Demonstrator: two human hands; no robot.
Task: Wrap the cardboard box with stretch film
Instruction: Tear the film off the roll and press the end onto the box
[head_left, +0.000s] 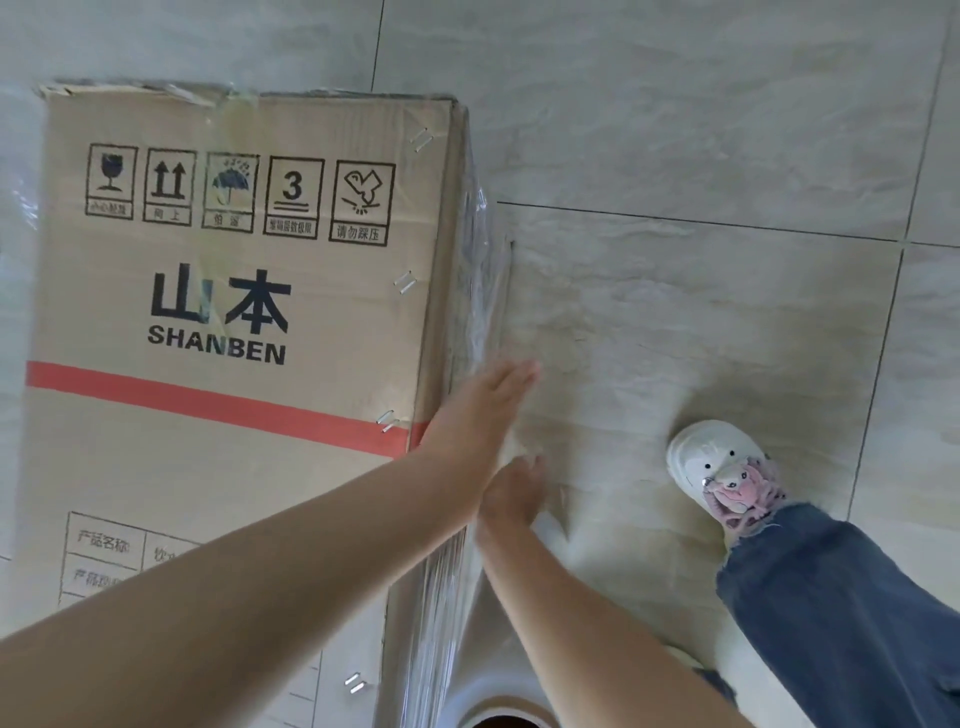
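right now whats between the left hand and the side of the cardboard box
In the head view, only stretch film lies between them: the left hand presses flat on clear film covering the right side of the cardboard box.

- The cardboard box (228, 322) is matt brown corrugated board, torn and frayed along its top edge, with metal staples (387, 421) down one seam.
- The stretch film (480, 291) is clear, glossy, wrinkled plastic.
- The floor tiles (675, 130) are smooth, faintly shiny stone-look.
- Frayed blue denim trouser leg (841, 597); smooth white shoe (701, 457).
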